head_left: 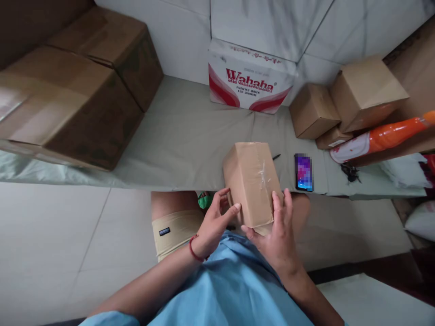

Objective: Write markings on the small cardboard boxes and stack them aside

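Observation:
A small brown cardboard box [253,181] is between my two hands at the front edge of the cloth-covered surface. Clear tape runs along its top, crinkled near the middle. My left hand [219,217] grips the near left side, its thumb on the box edge and its fingers partly curled. On the near right corner rests my right hand [277,231], fingers along the right side and thumb under the near end. The underside of the box is hidden.
Large cartons [91,86] stand at the left. A white Wahaha water carton [251,77] leans at the wall. On the right are small boxes [367,95], an orange-wrapped bottle [384,136], a phone [304,172], keys [350,172] and a dark pen-like item [276,157].

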The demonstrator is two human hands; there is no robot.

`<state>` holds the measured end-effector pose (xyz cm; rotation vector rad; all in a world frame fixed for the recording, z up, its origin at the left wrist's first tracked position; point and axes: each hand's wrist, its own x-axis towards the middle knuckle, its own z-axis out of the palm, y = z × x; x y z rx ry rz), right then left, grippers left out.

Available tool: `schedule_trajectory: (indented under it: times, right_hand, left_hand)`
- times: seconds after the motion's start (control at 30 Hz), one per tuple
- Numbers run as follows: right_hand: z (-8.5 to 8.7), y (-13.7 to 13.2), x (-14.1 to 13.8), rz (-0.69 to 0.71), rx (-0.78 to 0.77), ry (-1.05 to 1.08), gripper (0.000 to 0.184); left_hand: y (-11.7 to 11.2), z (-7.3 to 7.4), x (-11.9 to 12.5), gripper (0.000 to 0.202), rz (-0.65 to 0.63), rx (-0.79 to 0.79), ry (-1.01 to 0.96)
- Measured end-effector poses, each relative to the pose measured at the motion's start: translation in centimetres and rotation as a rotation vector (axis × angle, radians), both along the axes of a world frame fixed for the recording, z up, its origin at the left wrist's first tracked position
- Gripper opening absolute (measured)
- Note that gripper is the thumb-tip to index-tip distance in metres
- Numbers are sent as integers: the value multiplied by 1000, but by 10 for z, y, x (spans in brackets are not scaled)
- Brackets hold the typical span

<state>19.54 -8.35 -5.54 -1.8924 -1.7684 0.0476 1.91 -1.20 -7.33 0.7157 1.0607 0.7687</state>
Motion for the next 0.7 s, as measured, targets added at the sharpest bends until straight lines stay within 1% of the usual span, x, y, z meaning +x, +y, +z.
schedule_trajectory:
  times: [0.1, 0.17, 0.23, 0.37, 0.43, 0.53, 0.6, 0.7]
  right_hand:
    - [8, 5, 7, -42, -14, 31, 95]
    - [10, 9, 13, -51, -1, 49, 91]
    - [9, 14, 18, -57, 28, 50, 91]
    - [4, 23, 20, -47, 57, 55, 92]
    - [1, 27, 19, -54, 71, 48, 90]
    - [-2, 34, 21, -77, 142, 21, 85]
    - [-4, 40, 31, -71, 189, 46, 79]
    - [-2, 53, 59, -47, 204, 126, 73]
  left_hand:
    - [-5, -6, 4, 62, -20, 15, 11]
    - [-10, -12, 7, 49, -66, -5, 6]
    - [-14, -18, 11, 43, -110, -8, -4]
    - [-12, -26, 12, 39, -160, 49, 24]
    - [-8, -27, 10, 37, -195, 80, 43]
    - [-5, -28, 8, 34, -245, 129, 65]
    - [-4, -29, 6, 34, -266, 145, 67]
    - [-5, -31, -1, 34, -288, 142, 65]
